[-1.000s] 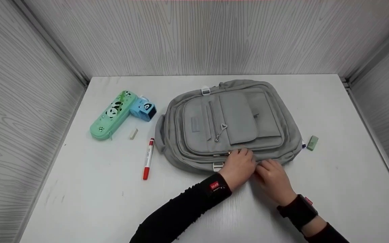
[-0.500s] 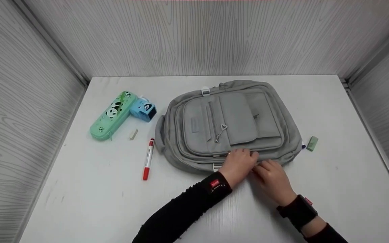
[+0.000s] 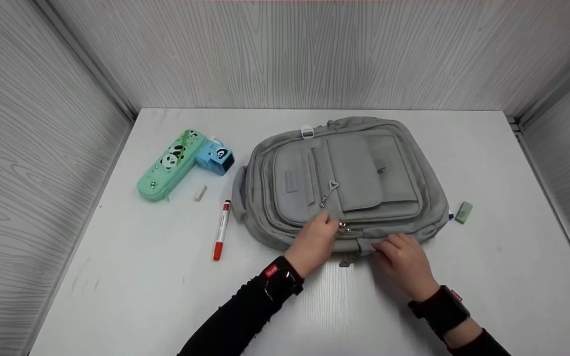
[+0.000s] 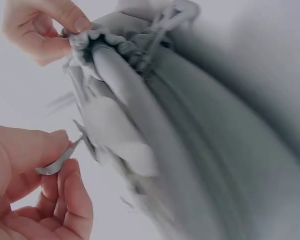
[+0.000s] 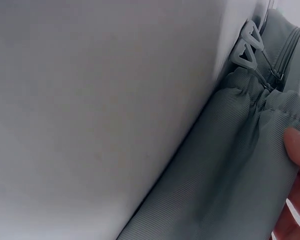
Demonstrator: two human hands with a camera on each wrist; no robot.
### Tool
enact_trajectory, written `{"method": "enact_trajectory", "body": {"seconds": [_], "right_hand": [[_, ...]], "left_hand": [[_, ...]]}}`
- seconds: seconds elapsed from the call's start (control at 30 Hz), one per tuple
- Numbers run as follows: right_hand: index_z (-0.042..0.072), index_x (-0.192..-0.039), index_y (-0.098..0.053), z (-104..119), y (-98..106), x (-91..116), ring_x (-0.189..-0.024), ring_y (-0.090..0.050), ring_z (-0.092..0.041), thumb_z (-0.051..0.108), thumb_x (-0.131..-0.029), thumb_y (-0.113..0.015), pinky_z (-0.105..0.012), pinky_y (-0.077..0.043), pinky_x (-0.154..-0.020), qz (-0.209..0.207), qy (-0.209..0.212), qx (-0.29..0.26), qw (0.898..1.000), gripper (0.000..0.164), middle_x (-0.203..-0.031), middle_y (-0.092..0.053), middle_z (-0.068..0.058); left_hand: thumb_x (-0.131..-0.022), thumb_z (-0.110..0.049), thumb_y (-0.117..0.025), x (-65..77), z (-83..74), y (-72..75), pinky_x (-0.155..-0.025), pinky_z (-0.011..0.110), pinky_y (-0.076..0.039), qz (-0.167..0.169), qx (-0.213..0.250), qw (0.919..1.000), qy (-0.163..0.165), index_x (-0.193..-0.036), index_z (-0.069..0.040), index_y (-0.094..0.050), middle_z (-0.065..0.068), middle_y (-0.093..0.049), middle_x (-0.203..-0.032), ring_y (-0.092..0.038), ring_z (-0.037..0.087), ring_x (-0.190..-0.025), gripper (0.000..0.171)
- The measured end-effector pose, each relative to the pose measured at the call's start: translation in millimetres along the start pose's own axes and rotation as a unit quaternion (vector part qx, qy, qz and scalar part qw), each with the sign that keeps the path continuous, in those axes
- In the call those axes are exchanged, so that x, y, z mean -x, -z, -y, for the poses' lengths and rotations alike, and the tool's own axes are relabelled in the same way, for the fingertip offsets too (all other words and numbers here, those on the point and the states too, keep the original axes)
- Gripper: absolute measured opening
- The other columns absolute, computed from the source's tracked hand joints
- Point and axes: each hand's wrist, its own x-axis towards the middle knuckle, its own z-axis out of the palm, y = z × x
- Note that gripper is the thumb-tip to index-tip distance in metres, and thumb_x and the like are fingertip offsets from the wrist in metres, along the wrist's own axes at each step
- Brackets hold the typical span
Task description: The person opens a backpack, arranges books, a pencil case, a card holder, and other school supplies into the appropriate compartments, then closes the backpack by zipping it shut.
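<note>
A grey backpack (image 3: 344, 188) lies front side up on the white table, its top handle to the left. At its near edge, my left hand (image 3: 313, 242) pinches a thin grey strap (image 4: 60, 161) between thumb and fingers, seen best in the left wrist view. To its right my right hand (image 3: 406, 262) grips the gathered rim of the side pocket (image 5: 270, 107); its thumb shows at the right of the right wrist view. Triangular zipper pulls (image 5: 245, 54) hang beside that pocket. Small zipper sliders (image 3: 345, 227) show between the hands.
Left of the backpack lie a green panda pencil case (image 3: 171, 165), a blue panda box-shaped item (image 3: 215, 157), a whitish eraser (image 3: 200, 193) and a red marker (image 3: 221, 230). A green eraser (image 3: 463, 212) lies to the right, near a dark purple tip (image 3: 451, 216) by the backpack.
My left hand has moved left along the near edge, away from my right hand, uncovering zipper sliders and the pocket rim. The right hand stays about where it was. The head view has shifted slightly.
</note>
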Motion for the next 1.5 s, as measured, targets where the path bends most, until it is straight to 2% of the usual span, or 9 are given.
{"method": "enact_trajectory", "body": {"seconds": [0.13, 0.33, 0.47, 0.63, 1.1, 1.2, 1.33, 1.4, 1.5], "right_hand": [[0.008, -0.081, -0.071, -0.8, 0.1, -1.5, -0.071, -0.059, -0.024, -0.003, -0.064, -0.083, -0.038, -0.045, -0.062, -0.009, -0.004, 0.004, 1.0, 0.023, -0.074, -0.064, -0.004], [0.008, -0.079, -0.069, -6.1, 3.4, -3.1, -0.071, -0.06, -0.025, -0.003, -0.066, -0.079, -0.039, -0.046, -0.061, -0.006, -0.005, 0.012, 1.0, 0.02, -0.074, -0.064, -0.004], [0.007, -0.078, -0.069, -13.2, 9.8, -2.3, -0.071, -0.059, -0.025, 0.0, -0.073, -0.076, -0.038, -0.046, -0.062, -0.001, -0.01, 0.008, 1.0, 0.011, -0.074, -0.065, -0.005], [0.007, -0.077, -0.068, -22.1, 18.4, -1.5, -0.07, -0.059, -0.025, -0.005, -0.069, -0.078, -0.039, -0.044, -0.062, 0.003, -0.021, 0.014, 1.0, 0.018, -0.073, -0.065, -0.005], [0.008, -0.076, -0.068, -37.5, 29.5, -1.8, -0.069, -0.058, -0.03, -0.006, -0.068, -0.077, -0.043, -0.043, -0.063, 0.009, -0.043, 0.028, 0.999, 0.018, -0.071, -0.066, -0.008], [0.007, -0.077, -0.069, -40.8, 31.9, -1.4, -0.07, -0.058, -0.03, 0.002, -0.079, -0.073, -0.043, -0.041, -0.061, 0.007, -0.048, 0.031, 0.998, 0.007, -0.072, -0.067, -0.008], [0.007, -0.077, -0.071, -47.5, 33.6, 0.1, -0.07, -0.059, -0.031, 0.017, -0.095, -0.063, -0.044, -0.04, -0.06, 0.0, -0.055, 0.036, 0.998, 0.022, -0.073, -0.069, -0.009], [0.007, -0.077, -0.072, -51.2, 33.5, 0.4, -0.071, -0.06, -0.031, 0.018, -0.095, -0.064, -0.045, -0.04, -0.061, -0.001, -0.062, 0.038, 0.997, 0.022, -0.073, -0.07, -0.009], [0.007, -0.077, -0.072, -56.3, 33.6, -1.0, -0.071, -0.061, -0.033, 0.007, -0.081, -0.074, -0.046, -0.041, -0.063, -0.001, -0.074, 0.04, 0.996, 0.005, -0.074, -0.071, -0.011]], "left_hand": [[-0.092, -0.004, -0.064, 12.0, 14.9, -1.6, -0.083, 0.032, -0.058, -0.039, 0.047, 0.9978, 0.025, -0.094, 0.0, -0.066, 0.012, -0.063, -0.096, -0.068, 0.025, -0.088, 0.005], [-0.087, -0.001, -0.069, 30.3, 36.7, 8.6, -0.074, 0.034, -0.056, -0.076, 0.051, 0.9941, 0.057, -0.085, -0.002, -0.065, 0.008, -0.057, -0.085, -0.063, 0.023, -0.078, 0.004], [-0.088, -0.001, -0.068, 40.2, 51.3, 16.9, -0.071, 0.033, -0.055, -0.079, 0.057, 0.9921, 0.079, -0.084, -0.002, -0.062, 0.009, -0.055, -0.085, -0.061, 0.022, -0.079, 0.008], [-0.09, -0.003, -0.067, 49.7, 64.5, 21.1, -0.071, 0.033, -0.054, -0.068, 0.062, 0.9896, 0.111, -0.085, -0.003, -0.061, 0.008, -0.055, -0.087, -0.061, 0.022, -0.08, 0.009], [-0.09, -0.002, -0.066, 63.0, 78.4, 26.0, -0.073, 0.035, -0.055, -0.093, 0.052, 0.9842, 0.141, -0.086, -0.003, -0.062, 0.009, -0.055, -0.088, -0.062, 0.022, -0.081, 0.006], [-0.09, -0.002, -0.066, 68.0, 82.1, 27.7, -0.073, 0.035, -0.055, -0.1, 0.044, 0.9824, 0.152, -0.087, -0.002, -0.062, 0.009, -0.056, -0.087, -0.062, 0.022, -0.081, 0.005], [-0.091, -0.003, -0.067, 76.0, 83.4, 28.8, -0.073, 0.033, -0.054, -0.099, 0.045, 0.9808, 0.162, -0.087, -0.002, -0.061, 0.009, -0.056, -0.088, -0.062, 0.021, -0.082, 0.007], [-0.091, -0.004, -0.068, 79.2, 82.1, 28.8, -0.072, 0.032, -0.054, -0.097, 0.05, 0.981, 0.16, -0.086, -0.003, -0.061, 0.009, -0.056, -0.087, -0.061, 0.02, -0.081, 0.008], [-0.09, -0.004, -0.068, 82.7, 78.3, 28.2, -0.072, 0.031, -0.053, -0.098, 0.058, 0.9812, 0.156, -0.085, -0.003, -0.061, 0.008, -0.056, -0.086, -0.06, 0.019, -0.08, 0.009]]}}
